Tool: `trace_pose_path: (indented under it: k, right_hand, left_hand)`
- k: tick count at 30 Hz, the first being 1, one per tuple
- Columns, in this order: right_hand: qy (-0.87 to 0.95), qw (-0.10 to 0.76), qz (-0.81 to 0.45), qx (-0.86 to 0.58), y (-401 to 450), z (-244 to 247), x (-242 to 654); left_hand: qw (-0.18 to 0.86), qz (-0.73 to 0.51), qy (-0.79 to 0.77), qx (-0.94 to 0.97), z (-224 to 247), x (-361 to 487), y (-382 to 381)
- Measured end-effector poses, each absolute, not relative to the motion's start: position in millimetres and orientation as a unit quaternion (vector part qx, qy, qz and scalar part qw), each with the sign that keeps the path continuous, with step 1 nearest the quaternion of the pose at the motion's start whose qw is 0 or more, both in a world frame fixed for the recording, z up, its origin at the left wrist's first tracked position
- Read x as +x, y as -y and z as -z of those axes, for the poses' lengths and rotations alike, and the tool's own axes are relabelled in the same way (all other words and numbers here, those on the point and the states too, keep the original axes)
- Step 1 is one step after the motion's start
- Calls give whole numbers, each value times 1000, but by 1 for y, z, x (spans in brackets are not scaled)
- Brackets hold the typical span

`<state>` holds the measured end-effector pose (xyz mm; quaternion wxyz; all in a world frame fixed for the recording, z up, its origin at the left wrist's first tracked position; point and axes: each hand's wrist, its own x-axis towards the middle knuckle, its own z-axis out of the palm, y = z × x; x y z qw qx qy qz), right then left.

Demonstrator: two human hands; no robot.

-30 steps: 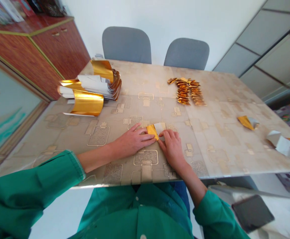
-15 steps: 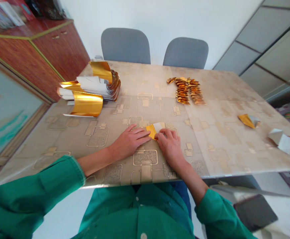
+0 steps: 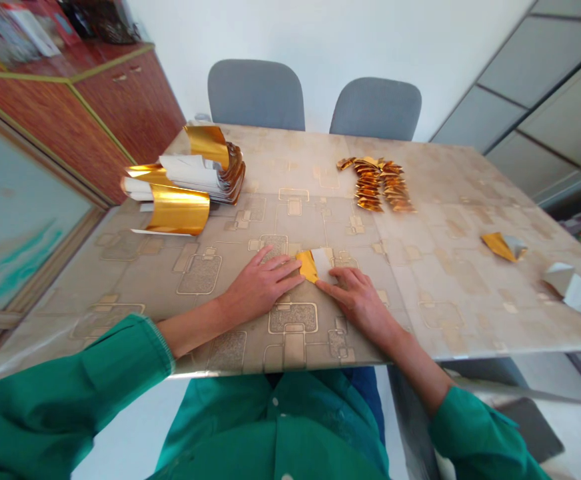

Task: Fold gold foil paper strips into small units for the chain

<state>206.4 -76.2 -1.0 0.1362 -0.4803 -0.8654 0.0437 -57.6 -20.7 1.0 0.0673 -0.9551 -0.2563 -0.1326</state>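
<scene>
A small folded paper [image 3: 308,266], gold on its left part and white on its right, lies on the table near the front edge. My left hand [image 3: 260,283] rests flat with its fingers spread, the fingertips touching the paper's left side. From the right, my right hand [image 3: 360,300] reaches to the paper with its index finger stretched to the lower edge, the other fingers loosely bent and the thumb not clearly seen.
Stacked gold and white sheets [image 3: 180,208] stand at the back left. Two rows of folded gold pieces [image 3: 369,187] lie at the back. Loose folded papers [image 3: 503,247] are at the right. Two grey chairs [image 3: 255,93] stand behind the table [image 3: 450,267].
My right hand has shifted right and its fingers have loosened from the paper, showing more of the white part. My left hand has stayed at the left side.
</scene>
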Motion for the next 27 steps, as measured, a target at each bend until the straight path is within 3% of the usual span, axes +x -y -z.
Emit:
trace_pose_path:
  k: [11,27]
  right_hand:
    - [853,161,-47,-494,73,-2,201]
    - [858,155,-49,-488,46,-7,207]
  left_hand:
    - [51,207,205,-955,10,-37,25]
    - [34,146,233,-961,4,-34,23]
